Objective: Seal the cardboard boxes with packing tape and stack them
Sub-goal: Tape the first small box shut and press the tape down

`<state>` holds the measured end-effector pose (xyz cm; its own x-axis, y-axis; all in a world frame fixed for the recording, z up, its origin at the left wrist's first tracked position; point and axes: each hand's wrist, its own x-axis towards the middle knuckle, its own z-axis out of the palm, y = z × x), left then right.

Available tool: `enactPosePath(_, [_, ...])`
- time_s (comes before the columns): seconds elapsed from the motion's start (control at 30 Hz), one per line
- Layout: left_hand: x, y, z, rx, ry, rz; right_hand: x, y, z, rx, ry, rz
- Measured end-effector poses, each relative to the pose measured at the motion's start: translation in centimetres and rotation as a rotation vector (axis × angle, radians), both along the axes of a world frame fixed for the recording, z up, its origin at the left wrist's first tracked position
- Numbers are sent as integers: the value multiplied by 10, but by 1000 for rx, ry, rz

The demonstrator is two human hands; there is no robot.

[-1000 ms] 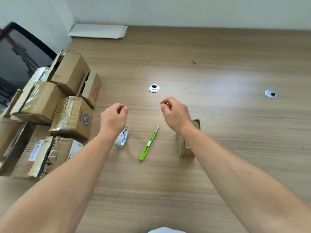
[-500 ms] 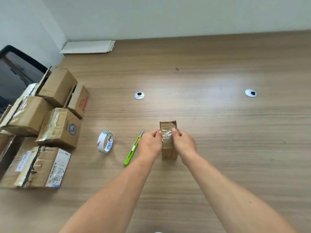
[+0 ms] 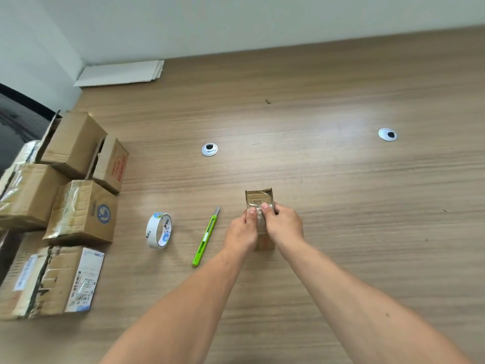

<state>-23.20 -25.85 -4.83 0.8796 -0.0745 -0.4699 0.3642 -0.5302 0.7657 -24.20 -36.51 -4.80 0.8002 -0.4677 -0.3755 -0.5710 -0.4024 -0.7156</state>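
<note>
Head view, items listed from the wearer outward, each placed against the small cardboard box.

1. Two bare forearms, reaching in from the bottom edge and converging on the box.
2. Left hand (image 3: 240, 231): fingers curled round the box's left side, thumb laid on its top.
3. Right hand (image 3: 284, 227): fingers curled round the box's right side, thumb on the top, just beside the left thumb.
4. Small cardboard box (image 3: 258, 197): stands on the wooden table (image 3: 341, 232) between both hands. A crinkled strip of clear tape lies on its top under the thumbs; the far end of the top is uncovered.
5. Green utility knife (image 3: 206, 237): flat on the table left of the box, near the left hand but not touching it, blade end pointing away from the wearer.
6. Tape roll (image 3: 158, 230): white with blue print, standing on edge, left of the knife.
7. Pile of larger cardboard boxes (image 3: 84, 208): well left of the small box, some taped, one with its flaps open.
8. Two round grommets: one (image 3: 209, 149) beyond and left of the box, one (image 3: 387, 134) beyond and far right.
9. Flat white sheets (image 3: 120, 73): far beyond and left, against the wall.
</note>
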Motion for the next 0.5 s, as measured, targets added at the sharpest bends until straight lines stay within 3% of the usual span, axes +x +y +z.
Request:
enactPosePath(0.33, [13,9,5,46,83,-83,-2,-8,1,10,7,8])
enactPosePath(0.5, [23,4,12,199,-51,-195,-7,-1,2,-45,-48,33])
